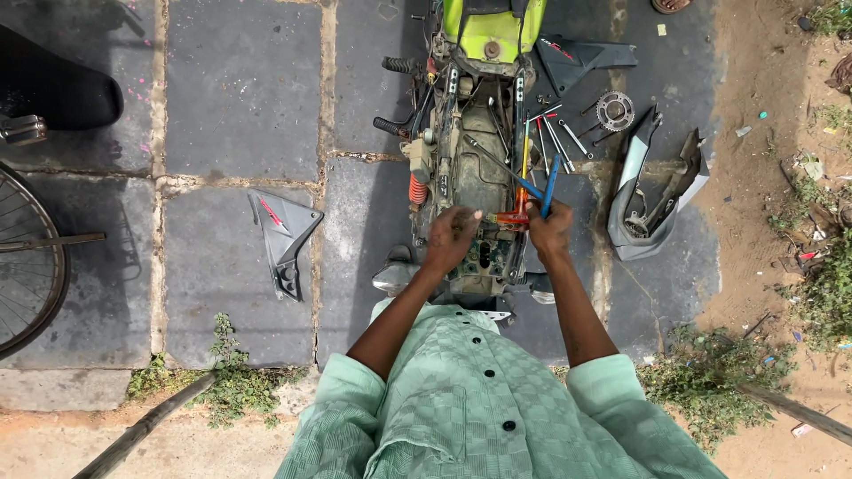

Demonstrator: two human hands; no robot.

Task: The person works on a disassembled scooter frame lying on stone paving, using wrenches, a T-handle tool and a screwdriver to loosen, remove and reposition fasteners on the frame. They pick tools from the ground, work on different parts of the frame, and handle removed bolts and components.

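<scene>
A stripped motorcycle (469, 168) with a lime-green tank stands below me, its seat off and frame bare. My left hand (451, 238) rests closed on the rear frame beside the tail light area; whether it holds anything I cannot tell. My right hand (550, 229) grips blue-handled pliers (548, 184) over the frame's right rail, next to a red and orange tool (511, 217) lying across the frame. A yellow-handled screwdriver (525, 151) lies along the frame.
A grey side panel (286, 232) lies on the stone slabs at left. Another grey body panel (652, 191), a sprocket (614, 110) and loose spanners (559, 137) lie at right. A bicycle wheel (27, 257) is at far left. Sand and weeds border the right.
</scene>
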